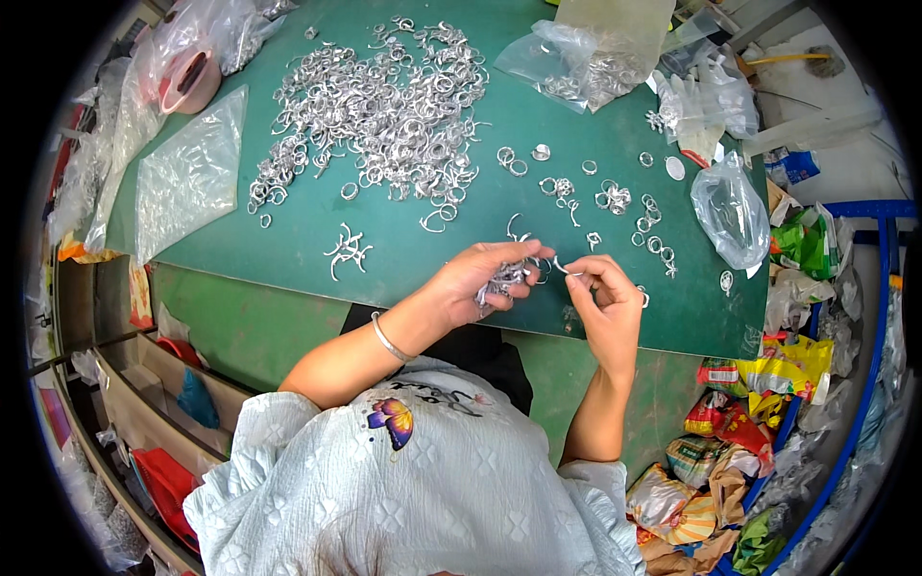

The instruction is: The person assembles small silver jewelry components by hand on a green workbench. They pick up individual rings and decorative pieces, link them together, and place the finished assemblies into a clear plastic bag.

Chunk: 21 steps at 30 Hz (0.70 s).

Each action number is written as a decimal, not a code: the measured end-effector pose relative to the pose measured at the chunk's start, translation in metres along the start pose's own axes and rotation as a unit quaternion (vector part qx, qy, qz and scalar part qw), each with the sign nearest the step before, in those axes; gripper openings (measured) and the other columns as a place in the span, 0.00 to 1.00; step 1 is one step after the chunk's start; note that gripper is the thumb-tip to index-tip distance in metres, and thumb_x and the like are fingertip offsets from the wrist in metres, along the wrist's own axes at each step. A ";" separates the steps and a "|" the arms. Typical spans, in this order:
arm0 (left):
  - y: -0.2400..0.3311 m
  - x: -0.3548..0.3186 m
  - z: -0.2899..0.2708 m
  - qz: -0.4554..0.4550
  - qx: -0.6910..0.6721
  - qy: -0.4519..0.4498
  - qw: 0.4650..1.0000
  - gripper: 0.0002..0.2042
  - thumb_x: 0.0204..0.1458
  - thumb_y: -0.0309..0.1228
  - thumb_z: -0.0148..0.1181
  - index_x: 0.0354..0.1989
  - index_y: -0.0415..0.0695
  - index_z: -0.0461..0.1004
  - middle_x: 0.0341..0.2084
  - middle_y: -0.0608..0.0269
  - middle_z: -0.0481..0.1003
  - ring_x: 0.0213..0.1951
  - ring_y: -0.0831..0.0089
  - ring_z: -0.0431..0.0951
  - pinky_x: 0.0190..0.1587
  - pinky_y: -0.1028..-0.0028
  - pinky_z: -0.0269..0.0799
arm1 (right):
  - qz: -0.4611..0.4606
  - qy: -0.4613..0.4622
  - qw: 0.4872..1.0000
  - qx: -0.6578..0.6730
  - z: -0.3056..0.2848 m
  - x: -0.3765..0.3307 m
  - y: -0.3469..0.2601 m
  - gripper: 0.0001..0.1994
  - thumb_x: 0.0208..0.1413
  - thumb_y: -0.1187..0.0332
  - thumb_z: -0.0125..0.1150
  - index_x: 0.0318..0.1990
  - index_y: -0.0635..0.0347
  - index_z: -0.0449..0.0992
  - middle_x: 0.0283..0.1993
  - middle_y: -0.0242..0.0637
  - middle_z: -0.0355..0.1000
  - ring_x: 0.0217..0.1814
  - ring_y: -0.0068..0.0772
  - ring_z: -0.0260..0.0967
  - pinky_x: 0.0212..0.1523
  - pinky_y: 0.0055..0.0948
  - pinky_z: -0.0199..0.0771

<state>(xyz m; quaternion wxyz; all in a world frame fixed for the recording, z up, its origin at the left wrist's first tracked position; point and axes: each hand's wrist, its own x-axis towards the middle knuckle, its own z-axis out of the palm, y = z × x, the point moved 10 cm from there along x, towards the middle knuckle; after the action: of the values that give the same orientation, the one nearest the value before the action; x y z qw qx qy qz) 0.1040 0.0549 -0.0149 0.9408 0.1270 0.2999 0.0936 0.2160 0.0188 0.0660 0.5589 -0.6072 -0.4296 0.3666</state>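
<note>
My left hand [485,278] is closed around a bunch of silver rings [504,278]. My right hand [605,298] pinches one silver ring [560,268] just beside that bunch, above the green surface [403,250].

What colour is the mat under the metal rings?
Dark green mat, clearest in the head view.

clear plastic bags [187,178] on green table [317,240].
</note>
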 end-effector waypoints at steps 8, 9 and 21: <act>-0.004 -0.007 0.015 0.006 0.061 -0.021 0.998 0.11 0.54 0.36 0.59 0.37 0.41 0.73 0.23 0.64 0.71 0.19 0.82 0.67 0.11 0.88 0.53 | -0.019 0.019 0.998 0.057 0.007 -0.002 -0.018 0.07 0.46 0.85 0.60 0.35 0.70 0.75 0.35 0.33 0.69 0.31 0.17 0.60 0.31 0.17 0.61; -0.005 -0.007 0.015 0.005 0.055 -0.021 0.998 0.10 0.54 0.35 0.59 0.37 0.41 0.73 0.23 0.64 0.71 0.19 0.82 0.67 0.11 0.88 0.53 | -0.025 0.022 0.998 0.051 0.008 -0.002 -0.020 0.07 0.46 0.85 0.60 0.34 0.70 0.75 0.35 0.33 0.70 0.31 0.17 0.60 0.31 0.17 0.61; -0.006 -0.012 0.012 -0.001 -0.023 -0.015 1.000 0.14 0.57 0.41 0.54 0.39 0.40 0.71 0.22 0.67 0.69 0.19 0.84 0.66 0.11 0.88 0.54 | -0.119 0.012 0.988 -0.093 0.018 -0.007 -0.044 0.08 0.43 0.83 0.62 0.33 0.66 0.76 0.33 0.35 0.71 0.30 0.26 0.64 0.32 0.24 0.65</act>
<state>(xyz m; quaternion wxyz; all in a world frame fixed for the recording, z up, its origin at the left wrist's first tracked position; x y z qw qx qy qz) 0.1022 0.0438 -0.0003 0.9481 0.1064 0.2831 0.0980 0.1914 0.0191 0.1074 0.5445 -0.6057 -0.5244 0.2484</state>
